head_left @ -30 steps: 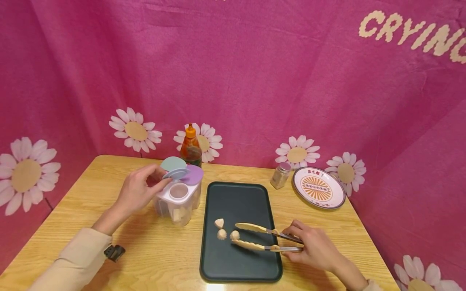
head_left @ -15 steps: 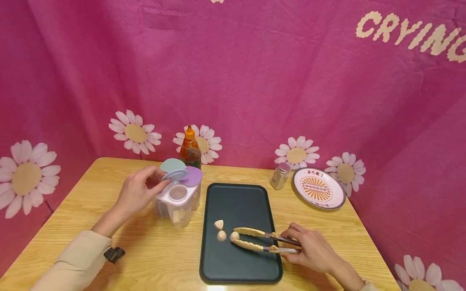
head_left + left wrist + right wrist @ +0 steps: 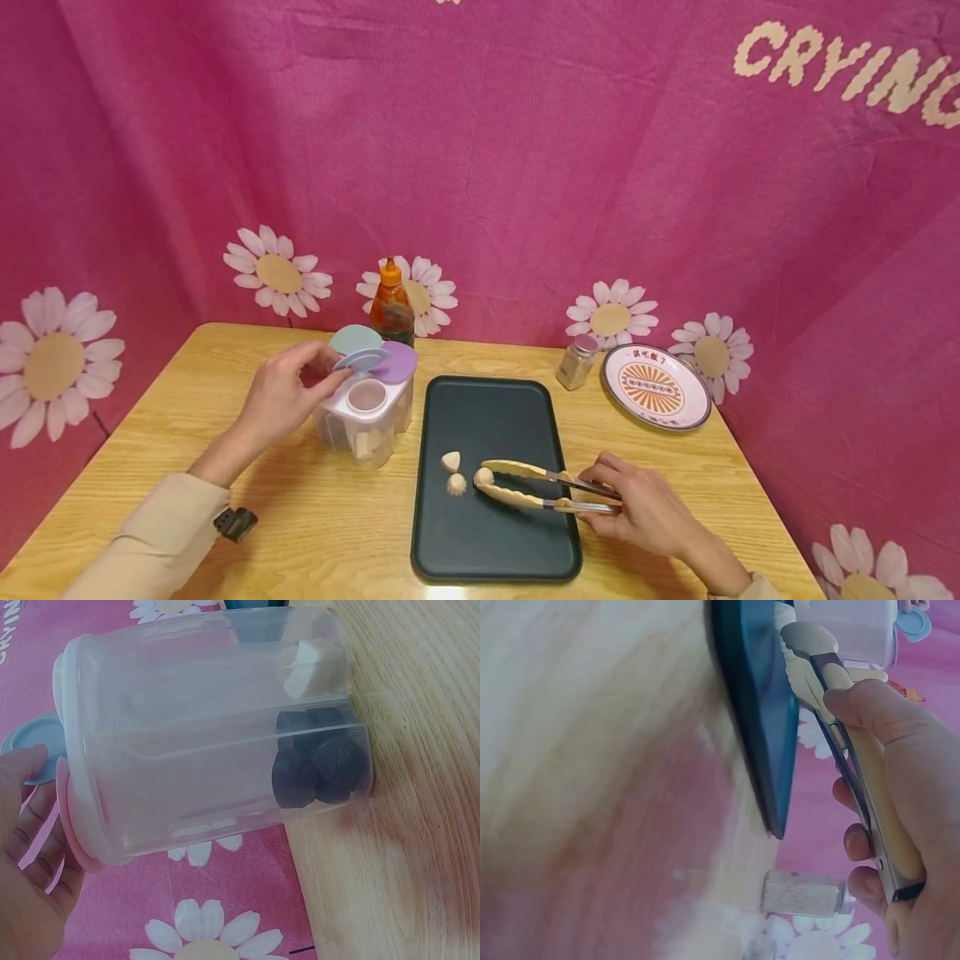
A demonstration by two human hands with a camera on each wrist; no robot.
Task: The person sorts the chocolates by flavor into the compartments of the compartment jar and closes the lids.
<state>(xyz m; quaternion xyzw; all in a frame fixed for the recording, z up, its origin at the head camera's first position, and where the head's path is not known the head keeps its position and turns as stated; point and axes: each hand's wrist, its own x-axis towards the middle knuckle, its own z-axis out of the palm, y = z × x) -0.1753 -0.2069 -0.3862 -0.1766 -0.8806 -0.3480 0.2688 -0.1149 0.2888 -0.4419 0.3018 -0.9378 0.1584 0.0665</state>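
Observation:
My left hand (image 3: 288, 392) pinches the blue flip lid (image 3: 363, 360) of a clear storage container (image 3: 375, 433) and keeps it tilted up, with the round opening under it uncovered. Through the container wall in the left wrist view, dark pieces (image 3: 322, 765) and pale pieces (image 3: 311, 671) lie in separate compartments. My right hand (image 3: 641, 508) grips metal tongs (image 3: 517, 497) with cream scalloped heads. Between their tips is a small cream-coloured ridged piece (image 3: 483, 477), over the dark tray (image 3: 487, 542). Two similar pale pieces (image 3: 456, 484) lie just left of it.
An orange-capped sauce bottle (image 3: 392, 308) stands behind the container. Beyond the tray's far right corner is a small seasoning jar (image 3: 577, 364), and a patterned plate (image 3: 656, 387) lies right of it. A pink floral cloth (image 3: 480, 167) hangs behind the table.
The tongs' tips have come together around the cream piece, which now sits slightly farther from me in the head view. My left hand keeps the blue lid up in the same place.

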